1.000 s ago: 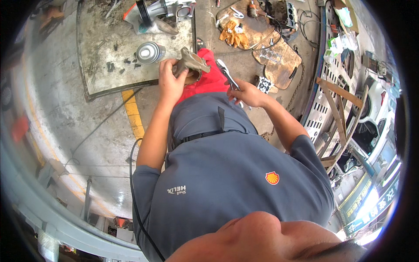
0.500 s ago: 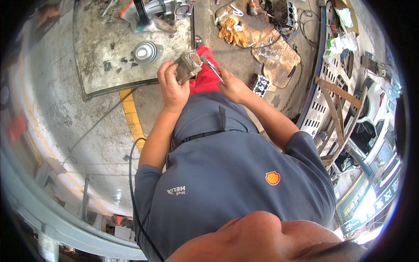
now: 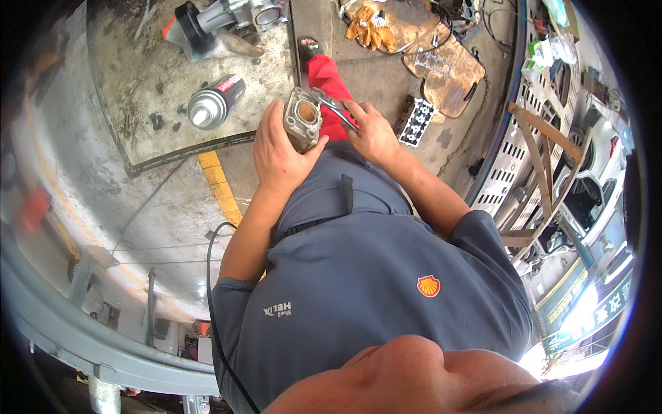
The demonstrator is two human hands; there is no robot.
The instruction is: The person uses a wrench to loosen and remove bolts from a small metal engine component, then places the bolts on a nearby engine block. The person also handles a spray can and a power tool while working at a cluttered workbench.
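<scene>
My left hand (image 3: 279, 159) is wrapped round the side of a grey metal housing (image 3: 296, 136) that has a round bore with a brownish inside. Its thumb presses the lower right edge, and the open face is turned up toward me. Closed on a slim silver plier-like tool (image 3: 334, 105), my right hand (image 3: 374, 136) is just right of the housing. The tool's tip reaches the housing's upper right edge; whether it touches is hard to tell. Left of the housing, a spray can (image 3: 215, 103) with a white top is on the stained worktop (image 3: 155, 69).
A metal assembly with a black wheel (image 3: 195, 26) and small dark bits are also on the worktop. Right, on the floor, are a cylinder head (image 3: 416, 121), stained boards (image 3: 452, 72) and orange-brown gloves or cloth (image 3: 371, 30). Further right stands a wooden frame (image 3: 541, 155).
The left hand has shifted its grip and turned the housing, so its bore now faces up toward me. The tool stays in the right hand beside it. The whole view has shifted slightly.
</scene>
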